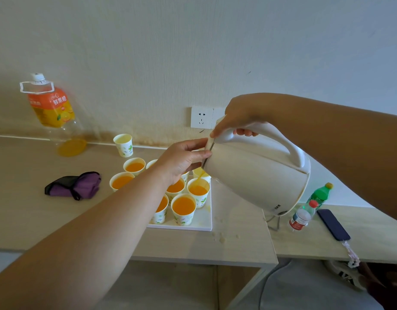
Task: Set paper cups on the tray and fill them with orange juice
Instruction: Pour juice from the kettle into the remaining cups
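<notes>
So the white tray [202, 223] sits on a light wood tabletop [25, 209] pushed up against a pale wall [148, 52], with yellowish stains on the wall low down behind the tray. The paper cups [183, 208] on the tray are full of orange juice [184, 204]. Two more full ones are at its left side, but the arm hides whether the tray reaches under them. Above the tray, the right hand [240, 118] has its fingers wrapped round the handle of a white kettle [255, 173], tipped so a thin stream lands in the back-right cup [198, 190]. The left hand [184, 159] has its fingers nearly straight, tips pressed on the kettle's lid edge. Behind the tray, left, there's one empty cup [124, 145], and further left a nearly empty juice bottle [52, 108] against the wall. Left of the tray lies a folded purple cloth [76, 185]. A wall socket [201, 117] is straight behind it. Spilled drops [219, 237] dot the wood at the tray's front-right corner. Right of the tray, a second tabletop [372, 242] holds a clear bottle [301, 217], a green bottle [320, 194] and a dark phone [333, 224].
</notes>
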